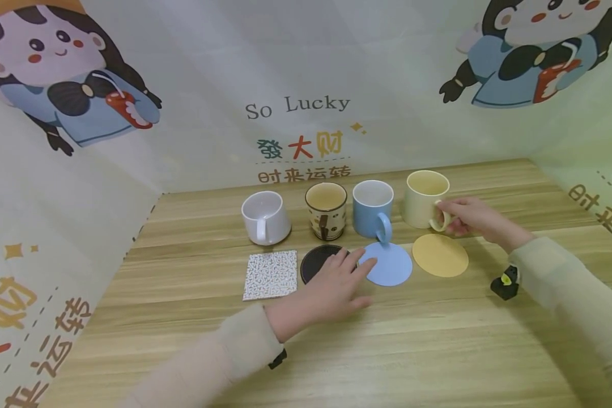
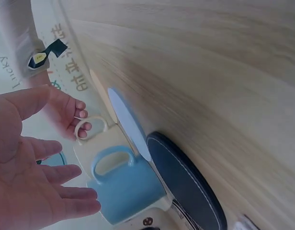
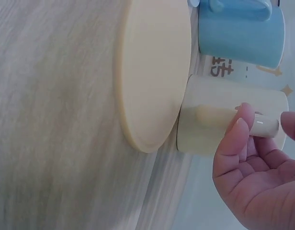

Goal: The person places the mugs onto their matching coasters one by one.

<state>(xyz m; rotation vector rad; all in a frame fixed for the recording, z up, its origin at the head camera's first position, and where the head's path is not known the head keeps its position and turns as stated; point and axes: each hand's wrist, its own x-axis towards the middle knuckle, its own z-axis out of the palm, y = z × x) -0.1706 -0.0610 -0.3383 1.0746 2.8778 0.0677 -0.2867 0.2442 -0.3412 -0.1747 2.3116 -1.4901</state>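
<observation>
My right hand (image 1: 466,217) holds the handle of the pale yellow mug (image 1: 422,201), its fingers curled around it in the right wrist view. That mug stands upright just behind the yellow round coaster (image 1: 440,255). My left hand (image 1: 332,288), fingers spread and holding nothing, is over the black round coaster (image 1: 316,262) and the near left side of the blue round coaster (image 1: 391,265), partly hiding both. Behind the blue coaster stands the blue mug (image 1: 369,212), handle toward me. A patterned mug (image 1: 317,218) with a dark rim stands behind the black coaster.
On the left, a white mug (image 1: 265,221) stands behind a square speckled coaster (image 1: 270,275). All rest on a wood-grain table (image 1: 413,345). A printed cloth (image 1: 199,73) rises behind and on both sides.
</observation>
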